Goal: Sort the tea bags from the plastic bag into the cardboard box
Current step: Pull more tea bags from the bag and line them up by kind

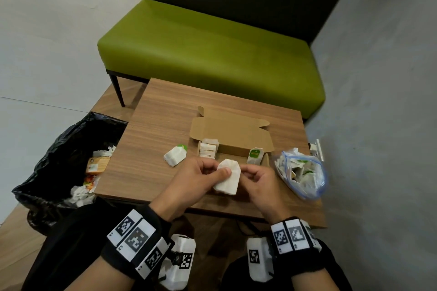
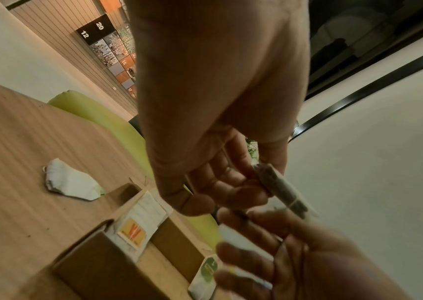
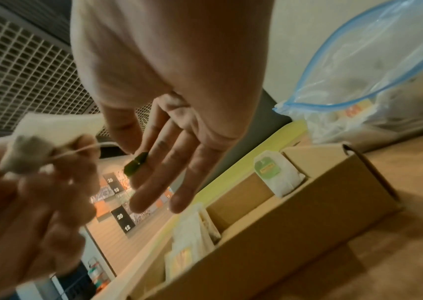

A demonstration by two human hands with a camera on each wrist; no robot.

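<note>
A white tea bag (image 1: 228, 178) hangs above the table's front edge, between both hands. My left hand (image 1: 212, 171) grips it, thumb pressed on its face; the left wrist view shows it edge-on (image 2: 282, 188) against the curled fingers (image 2: 233, 192). My right hand (image 3: 158, 172) pinches the bag's small green tag (image 3: 136, 166) between thumb and forefinger, with the string running back to the bag (image 3: 27, 154). Behind the hands, the open cardboard box (image 1: 236, 134) holds a stack of tea bags (image 1: 208, 150) at its left and a green-labelled one (image 1: 255, 155) at its right. The plastic bag (image 1: 302, 172) lies at the right.
One loose tea bag (image 1: 175, 156) lies on the wooden table (image 1: 153, 125) left of the box. A bin lined with a black bag (image 1: 59, 149) stands at the table's left and holds wrappers. A green bench (image 1: 212, 49) sits behind the table.
</note>
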